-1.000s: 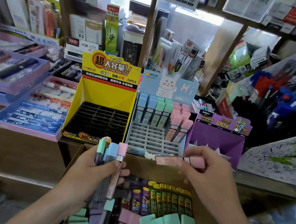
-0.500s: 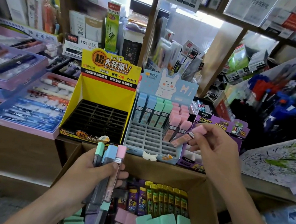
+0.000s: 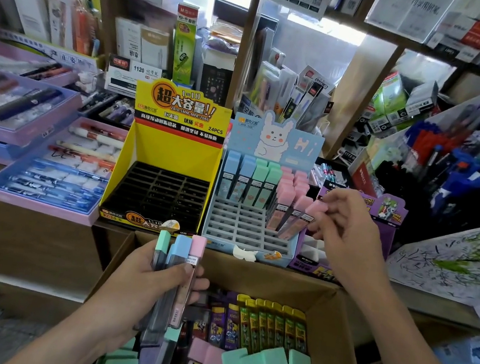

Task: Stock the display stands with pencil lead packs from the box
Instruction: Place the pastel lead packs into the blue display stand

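A pink pack [image 3: 314,209] is pinched by the right hand [image 3: 349,232] at the right side of the blue stand [image 3: 241,228], while several packs [image 3: 178,255] are gripped by the left hand [image 3: 138,288] above the box [image 3: 267,282].

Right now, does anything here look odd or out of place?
Nothing spilled or damaged. The yellow stand has every slot bare, while the blue stand beside it is part filled.

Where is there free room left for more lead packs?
The yellow stand is all open black slots. The blue stand has free front rows in front of its blue and green packs. Its right side is crowded with pink packs.
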Motion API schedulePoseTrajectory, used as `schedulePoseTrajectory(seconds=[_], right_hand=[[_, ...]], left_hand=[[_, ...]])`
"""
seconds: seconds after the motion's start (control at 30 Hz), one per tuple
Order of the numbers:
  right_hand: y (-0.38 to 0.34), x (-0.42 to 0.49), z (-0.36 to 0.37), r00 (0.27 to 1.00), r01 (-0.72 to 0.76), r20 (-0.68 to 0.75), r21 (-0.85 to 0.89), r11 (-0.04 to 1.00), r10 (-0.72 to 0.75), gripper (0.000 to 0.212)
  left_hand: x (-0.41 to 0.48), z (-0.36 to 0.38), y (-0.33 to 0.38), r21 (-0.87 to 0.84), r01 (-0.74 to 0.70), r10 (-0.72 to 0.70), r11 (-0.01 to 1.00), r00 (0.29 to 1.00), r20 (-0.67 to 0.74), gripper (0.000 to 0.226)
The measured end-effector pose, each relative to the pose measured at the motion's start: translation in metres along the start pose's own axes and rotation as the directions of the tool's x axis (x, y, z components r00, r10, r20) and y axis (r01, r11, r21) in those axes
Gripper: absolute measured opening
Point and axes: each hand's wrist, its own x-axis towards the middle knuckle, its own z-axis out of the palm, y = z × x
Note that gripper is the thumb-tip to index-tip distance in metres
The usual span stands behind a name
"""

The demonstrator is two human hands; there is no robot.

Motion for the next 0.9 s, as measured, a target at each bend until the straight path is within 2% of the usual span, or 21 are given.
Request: schedulePoseTrajectory(seconds=[0.27, 0.4, 0.53, 0.63, 0.7, 0.8, 0.9], right_hand=[[0.006, 0.008, 0.004, 0.987, 0.154, 0.072, -0.193, 0.969, -0.142, 0.024], [0.009, 0.009, 0.008, 0.978, 0.207, 0.026, -0.299, 0.931, -0.209, 0.020], [0.005, 0.008, 0.007, 0.976, 0.203, -0.008, -0.333, 0.921, -0.218, 0.018], [-0.009, -0.004, 0.010, 0.974, 0.190, -0.072, -0.268, 0.945, -0.217, 0.017], [-0.021, -0.018, 0.019, 0.985, 0.132, -0.095, -0.134, 0.982, -0.145, 0.019], [-0.038, -0.037, 0.037, 0.999, 0.043, 0.027, 0.027, 0.999, -0.044, 0.019], [-0.044, -0.051, 0.057, 0.983, -0.080, 0.173, 0.141, 0.987, 0.055, 0.016]], left_hand=[[0.000, 0.001, 0.000, 0.013, -0.013, 0.013, 1.000, 1.000, 0.000, 0.022], [0.001, 0.001, 0.000, 0.031, -0.021, 0.021, 0.999, 1.000, -0.002, 0.023], [0.001, 0.001, 0.000, 0.037, -0.031, 0.030, 0.999, 0.999, 0.011, 0.023], [0.001, 0.001, 0.000, 0.033, -0.023, 0.023, 0.999, 1.000, 0.020, 0.024], [0.001, 0.001, -0.001, 0.042, -0.019, 0.018, 0.999, 0.999, 0.028, 0.025], [0.002, 0.001, -0.002, 0.057, -0.015, 0.012, 0.998, 0.999, 0.037, 0.025], [0.001, 0.001, -0.003, 0.073, -0.017, 0.013, 0.997, 0.999, 0.049, 0.026]])
